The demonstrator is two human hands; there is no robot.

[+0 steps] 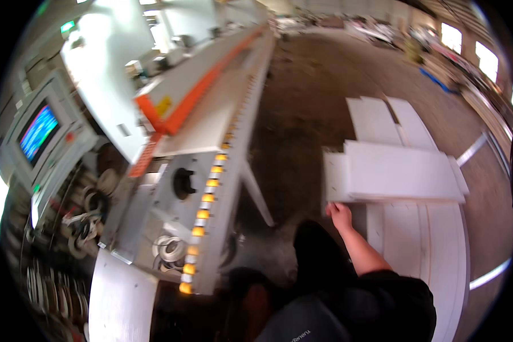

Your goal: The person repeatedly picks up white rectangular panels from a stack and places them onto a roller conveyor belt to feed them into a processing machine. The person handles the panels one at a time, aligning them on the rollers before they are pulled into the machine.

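My right hand (pixel 340 215) is at the near left corner of the stacked white panels (pixel 404 171). Its fingers are curled in, and I see nothing between them. Whether it touches the panel edge I cannot tell. Under and beyond that stack lie more long white panels (pixel 396 239), set crosswise to it. Low in the middle, a dim, smeared patch of skin (pixel 258 305) appears to be part of my left arm; the fingers do not show. To my left runs a long edge-banding machine with an orange and white beam (pixel 179 108) and a row of yellow rollers (pixel 208 198).
A control panel with a lit screen (pixel 38 132) stands at the far left, above rolls of banding (pixel 91 199). A slanted machine leg (pixel 256 194) reaches the brown floor (pixel 308 85). Metal rails (pixel 490 273) stick out right of the panels. Stacked boards (pixel 467 85) line the right side.
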